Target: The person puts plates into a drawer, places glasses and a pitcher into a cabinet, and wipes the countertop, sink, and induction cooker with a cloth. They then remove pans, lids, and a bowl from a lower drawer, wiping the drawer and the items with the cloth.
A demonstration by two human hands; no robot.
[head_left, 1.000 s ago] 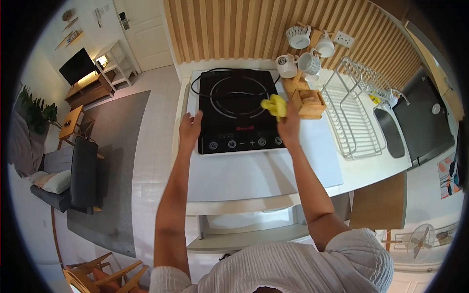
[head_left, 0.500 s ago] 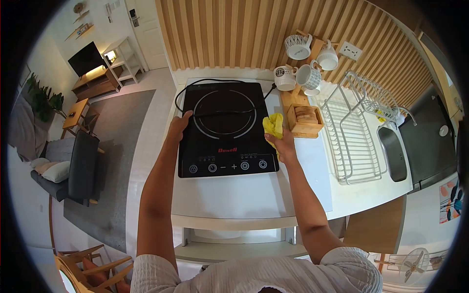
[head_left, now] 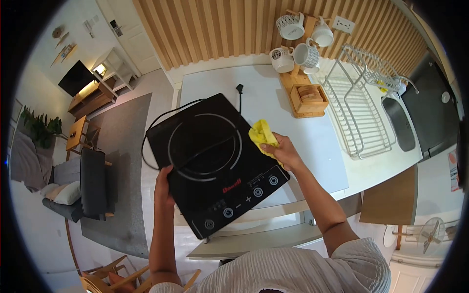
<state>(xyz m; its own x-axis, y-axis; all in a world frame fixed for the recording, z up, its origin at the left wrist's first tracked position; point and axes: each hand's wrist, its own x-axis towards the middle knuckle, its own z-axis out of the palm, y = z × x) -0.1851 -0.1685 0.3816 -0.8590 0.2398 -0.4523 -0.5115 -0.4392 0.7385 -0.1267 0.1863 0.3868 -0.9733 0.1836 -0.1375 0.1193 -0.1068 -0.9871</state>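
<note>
A black portable induction cooktop (head_left: 200,139) is held at an angle in front of me, its near corner reaching past the counter's front edge. My left hand (head_left: 164,188) grips its left side, thumb on top and the other fingers hidden below. At the right side, my right hand (head_left: 284,152) is closed around a crumpled yellow cloth (head_left: 262,133) and against the cooktop's edge. The black power cord (head_left: 149,132) loops out on the left; its plug (head_left: 239,89) shows beyond the far right corner.
The white counter (head_left: 312,161) lies under and beyond the cooktop. Mugs (head_left: 306,53) hang on a wooden stand at the back, beside a wooden coaster box (head_left: 309,99). Further right are a wire dish rack (head_left: 361,112) and a sink (head_left: 398,122).
The cooktop has come toward me and left, turning counterclockwise from its square position on the counter. Both hands moved with it, and the cord and plug shifted too.
</note>
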